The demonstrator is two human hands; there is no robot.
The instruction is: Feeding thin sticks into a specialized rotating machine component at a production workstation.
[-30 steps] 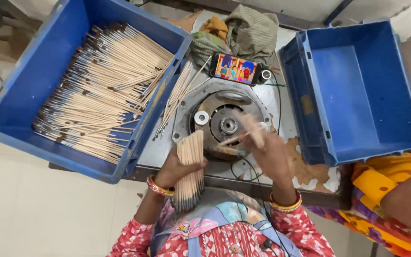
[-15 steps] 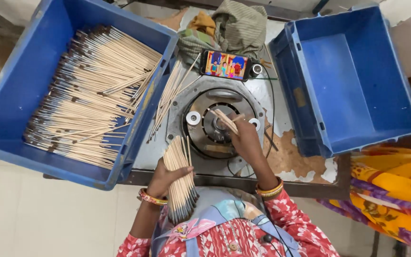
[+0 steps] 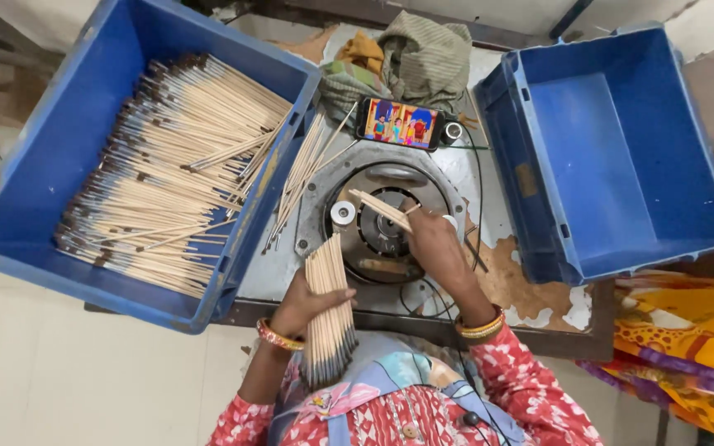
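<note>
Since the earlier frame my right hand (image 3: 433, 248) stays clamped on few sticks (image 3: 380, 209) over the round machine (image 3: 378, 225); left hand (image 3: 307, 299) grips the bundle (image 3: 328, 310). I'd feed them singly, level.

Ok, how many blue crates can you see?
2. One crate on the left, full of sticks; one crate on the right, nothing visible inside. Its far corner runs past the frame edge.
</note>
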